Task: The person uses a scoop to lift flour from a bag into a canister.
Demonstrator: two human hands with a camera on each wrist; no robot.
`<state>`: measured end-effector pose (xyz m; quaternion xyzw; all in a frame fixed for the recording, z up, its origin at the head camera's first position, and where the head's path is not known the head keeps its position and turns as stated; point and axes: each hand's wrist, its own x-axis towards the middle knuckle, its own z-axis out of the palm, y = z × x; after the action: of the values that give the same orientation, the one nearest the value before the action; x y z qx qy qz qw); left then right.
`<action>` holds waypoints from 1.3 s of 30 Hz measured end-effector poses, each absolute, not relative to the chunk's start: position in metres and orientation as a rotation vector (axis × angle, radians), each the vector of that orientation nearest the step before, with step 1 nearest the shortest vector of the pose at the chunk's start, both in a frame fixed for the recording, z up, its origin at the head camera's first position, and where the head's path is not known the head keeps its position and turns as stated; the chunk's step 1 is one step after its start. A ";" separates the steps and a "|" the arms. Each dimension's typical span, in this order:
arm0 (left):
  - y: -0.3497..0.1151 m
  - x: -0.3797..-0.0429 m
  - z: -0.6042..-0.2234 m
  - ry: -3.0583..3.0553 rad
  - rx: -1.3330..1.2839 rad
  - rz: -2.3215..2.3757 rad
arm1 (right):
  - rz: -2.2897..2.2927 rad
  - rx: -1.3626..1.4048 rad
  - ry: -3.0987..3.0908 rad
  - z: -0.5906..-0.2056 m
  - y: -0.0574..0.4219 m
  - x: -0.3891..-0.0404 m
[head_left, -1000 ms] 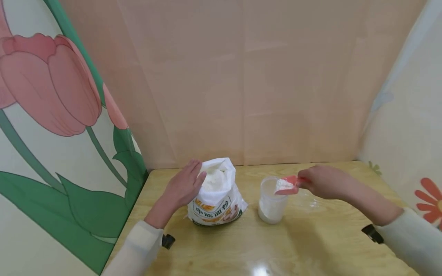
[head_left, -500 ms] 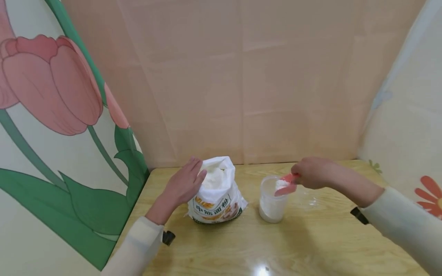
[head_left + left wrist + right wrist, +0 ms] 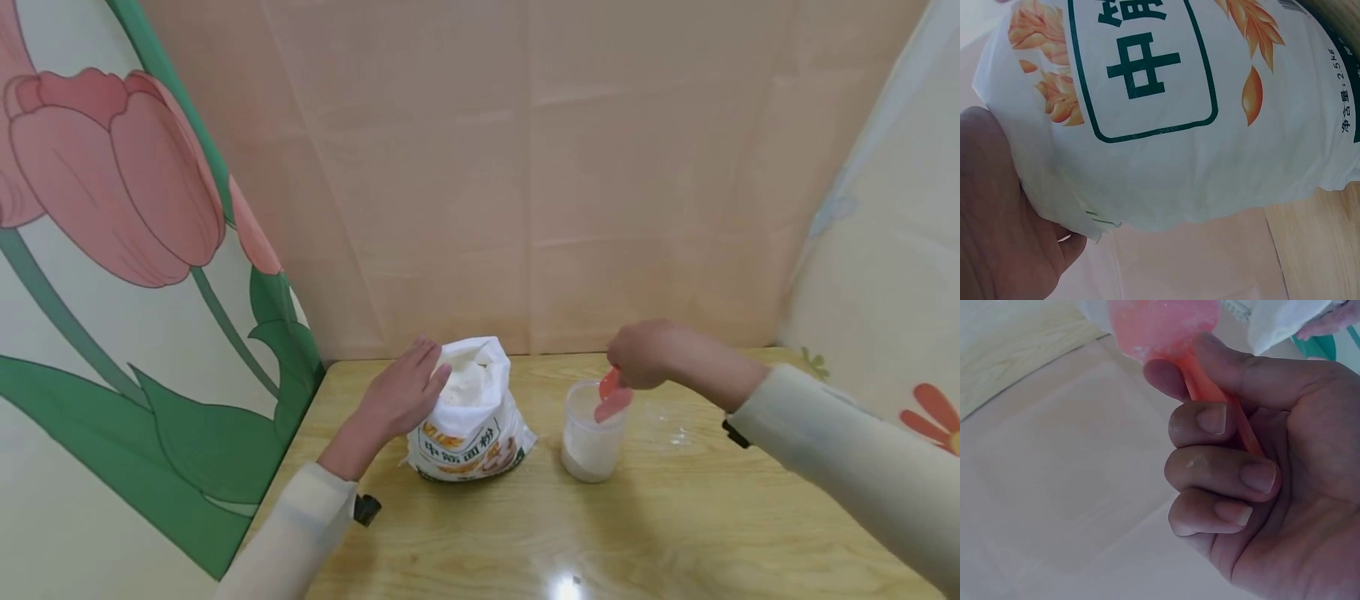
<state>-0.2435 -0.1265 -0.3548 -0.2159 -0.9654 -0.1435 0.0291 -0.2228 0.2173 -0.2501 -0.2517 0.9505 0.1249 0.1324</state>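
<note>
A white flour bag [image 3: 468, 446] with printed lettering stands upright, its top gaping and white flour showing inside. My left hand [image 3: 397, 392] rests along the left side of its opening with straight fingers; in the left wrist view this hand [image 3: 1010, 212] lies against the bag's edge. To the right of the bag stands a clear plastic jar [image 3: 591, 446] with white powder low inside. My right hand [image 3: 651, 353] grips the handle of a pink scoop [image 3: 613, 405], tipped down at the jar's mouth. Curled fingers wrap the scoop's handle [image 3: 1210, 387] in the right wrist view.
Crinkled clear plastic [image 3: 671, 432] lies on the wooden table [image 3: 480, 533], right of the jar. A beige sheet [image 3: 525, 183] hangs behind the table. Flower-printed panels stand to the left and right.
My right hand has moved left and up, turning the scoop from near level to steeply tipped at the jar's mouth. The flour seen in the scoop before is out of sight. My left hand stays put.
</note>
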 end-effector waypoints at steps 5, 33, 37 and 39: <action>-0.126 -0.243 -0.354 -2.978 -0.670 -0.445 | 0.409 -0.681 2.734 -0.242 0.210 -0.224; -0.126 -0.242 -0.359 -2.958 -0.652 -0.495 | 0.131 -0.944 2.833 -0.191 0.183 -0.223; -0.127 -0.242 -0.359 -2.950 -0.653 -0.506 | 0.090 -0.971 2.845 -0.188 0.172 -0.224; -0.126 -0.242 -0.359 -2.952 -0.650 -0.509 | 0.076 -0.970 2.851 -0.188 0.168 -0.226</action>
<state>-0.2421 -0.1263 -0.3586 -0.2118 -0.9624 -0.1659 0.0383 -0.2260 0.1675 -0.1880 -0.3213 0.9445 0.0251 0.0645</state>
